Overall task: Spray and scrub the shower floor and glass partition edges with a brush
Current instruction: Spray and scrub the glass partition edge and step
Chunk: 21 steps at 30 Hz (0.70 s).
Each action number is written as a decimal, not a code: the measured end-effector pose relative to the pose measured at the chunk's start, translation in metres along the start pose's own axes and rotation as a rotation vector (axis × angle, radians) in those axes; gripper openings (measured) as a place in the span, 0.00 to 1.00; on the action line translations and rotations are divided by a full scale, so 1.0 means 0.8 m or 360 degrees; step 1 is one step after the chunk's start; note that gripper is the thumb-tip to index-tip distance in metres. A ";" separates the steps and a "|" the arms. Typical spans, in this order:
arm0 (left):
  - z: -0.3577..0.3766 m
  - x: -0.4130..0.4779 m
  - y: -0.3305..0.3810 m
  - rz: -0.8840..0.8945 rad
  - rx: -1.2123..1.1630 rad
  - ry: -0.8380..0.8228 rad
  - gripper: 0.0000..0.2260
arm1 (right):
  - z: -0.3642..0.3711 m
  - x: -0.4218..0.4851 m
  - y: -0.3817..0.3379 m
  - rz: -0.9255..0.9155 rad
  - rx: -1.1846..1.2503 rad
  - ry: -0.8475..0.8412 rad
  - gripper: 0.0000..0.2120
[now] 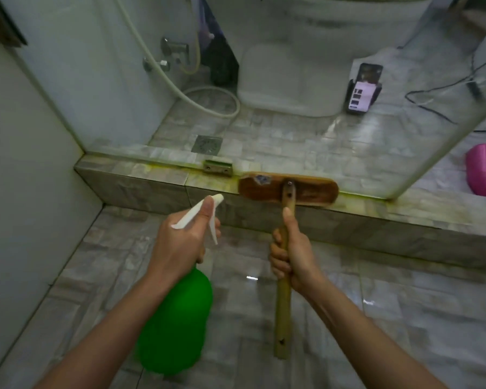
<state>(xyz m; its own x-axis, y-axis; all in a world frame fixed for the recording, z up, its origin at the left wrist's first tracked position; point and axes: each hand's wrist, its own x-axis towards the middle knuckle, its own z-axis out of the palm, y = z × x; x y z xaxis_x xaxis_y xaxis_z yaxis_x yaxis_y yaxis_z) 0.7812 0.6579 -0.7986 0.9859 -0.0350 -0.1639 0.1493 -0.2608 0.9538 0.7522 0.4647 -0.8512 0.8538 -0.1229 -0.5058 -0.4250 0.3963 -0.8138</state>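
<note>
The left hand (180,242) holds the green spray bottle (177,318) at 7 o'clock. The right hand (292,256) grips the brush (288,189) handle; its wooden head sits on the tiled step (141,178) at 12 o'clock.

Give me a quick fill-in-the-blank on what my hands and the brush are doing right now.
1. The left hand grips a spray bottle whose body is coloured ____.
2. The right hand holds the brush by its wooden ____.
3. The brush head rests on the tiled curb at the foot of the ____ partition.
4. Beyond the curb, left of the toilet, a square ____ sits in the floor.

Missing words: green; handle; glass; drain.
</note>
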 end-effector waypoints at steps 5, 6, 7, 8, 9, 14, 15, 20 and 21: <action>-0.047 -0.006 -0.005 0.0049 0.0039 0.0048 0.22 | -0.067 -0.014 0.000 -0.0103 0.0166 0.0392 0.27; -0.056 -0.007 -0.007 0.0034 0.0048 0.0099 0.23 | -0.047 -0.007 0.005 -0.0086 0.0163 0.0347 0.27; -0.066 -0.008 -0.010 0.0012 0.0042 0.0166 0.25 | -0.016 0.005 0.012 -0.0054 0.0088 0.0292 0.27; -0.077 -0.008 -0.013 -0.0004 0.0024 0.0241 0.24 | 0.023 0.017 0.018 -0.0031 0.0001 0.0201 0.27; -0.088 -0.009 -0.016 -0.0020 0.0007 0.0305 0.23 | 0.065 0.026 0.024 -0.0021 -0.0075 0.0089 0.27; -0.127 -0.019 -0.028 -0.0055 0.0047 0.0363 0.21 | 0.127 0.041 0.038 -0.0089 -0.0195 -0.0027 0.27; -0.132 -0.020 -0.028 -0.0064 0.0034 0.0398 0.23 | 0.112 0.039 0.037 -0.0081 -0.0187 0.0032 0.27; -0.170 -0.027 -0.027 -0.0062 0.0004 0.0582 0.21 | 0.123 0.041 0.041 -0.0092 -0.0047 0.0132 0.28; -0.177 -0.029 -0.026 -0.0048 0.0026 0.0589 0.19 | 0.150 0.045 0.044 -0.0070 -0.0038 0.0091 0.28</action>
<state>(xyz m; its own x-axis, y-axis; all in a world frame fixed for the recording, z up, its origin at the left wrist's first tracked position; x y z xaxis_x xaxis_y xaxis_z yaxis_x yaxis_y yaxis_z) 0.7658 0.8004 -0.7793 0.9423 0.3233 -0.0871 0.1806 -0.2716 0.9453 0.8039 0.5837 -0.8633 0.8535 -0.1918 -0.4845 -0.3952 0.3678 -0.8418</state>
